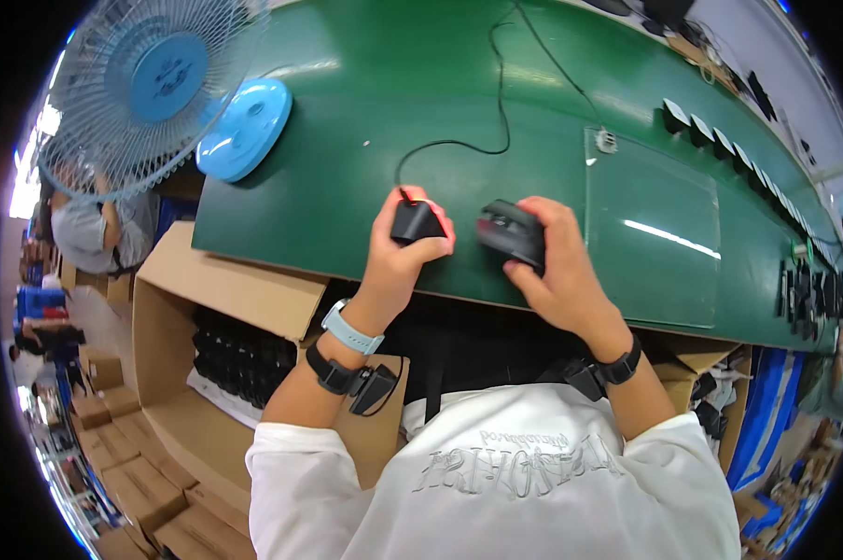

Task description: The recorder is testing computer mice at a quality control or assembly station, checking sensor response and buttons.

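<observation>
My left hand (391,250) is wrapped round a small black block (416,222) above the green table (337,187). A red glow shows on the fingers around it, and a thin black cable (459,145) runs from its far end across the tabletop. To the right, my right hand (561,266) grips a black computer mouse (512,233), slightly blurred and tilted. A short gap separates the mouse from the block. The underside of each thing and some fingertips are hidden.
A blue fan (169,75) stands at the far left. A clear sheet (650,280) lies on the right, with a small white connector (606,141) at its corner. Black-and-white pieces (724,145) line the far right. An open carton (169,364) of black items sits below left.
</observation>
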Tool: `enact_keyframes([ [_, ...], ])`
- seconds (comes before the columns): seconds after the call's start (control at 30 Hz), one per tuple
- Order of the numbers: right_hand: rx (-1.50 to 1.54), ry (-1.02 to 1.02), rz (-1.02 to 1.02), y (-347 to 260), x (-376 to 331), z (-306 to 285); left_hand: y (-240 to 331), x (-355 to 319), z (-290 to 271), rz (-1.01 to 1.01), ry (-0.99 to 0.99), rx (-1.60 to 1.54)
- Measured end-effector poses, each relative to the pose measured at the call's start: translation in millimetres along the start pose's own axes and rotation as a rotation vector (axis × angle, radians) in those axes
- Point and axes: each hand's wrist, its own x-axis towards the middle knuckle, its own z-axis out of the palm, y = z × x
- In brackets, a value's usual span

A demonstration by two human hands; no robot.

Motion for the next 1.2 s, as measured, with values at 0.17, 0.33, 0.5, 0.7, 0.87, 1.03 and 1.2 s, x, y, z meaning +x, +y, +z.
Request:
enact_keyframes([
  [0.17,-0.333,0.08,0.055,13.3,6.6,-0.2,-9.7,-3.7,-2.2,0.016,0.034,0.379],
  [0.33,-0.512,0.154,-0.02,-0.3,10.6,4.5,-15.6,-3.9,1.5,0.077,0.007,0.396],
  [0.5,0.027,0.14,-0.006,-16.9,5.0,32.7,-19.7,-2.8,-1.3,0.12,0.006,0.309],
  [0.7,0.233,-0.117,0.184,-13.0,8.8,49.8,-27.0,3.6,-12.8,0.264,0.042,0.433],
  [0.87,0.287,-0.133,0.156,-8.1,9.1,49.7,-27.2,2.6,-14.9,0.364,-0.025,0.626],
  [1.03,0.354,-0.107,0.179,-6.3,9.4,47.6,-26.9,0.3,-6.1,0.45,0.04,0.731],
  [1.2,0.45,-0.1,0.175,-2.9,9.0,48.3,-32.0,-0.1,-3.7,0.468,0.133,0.769],
])
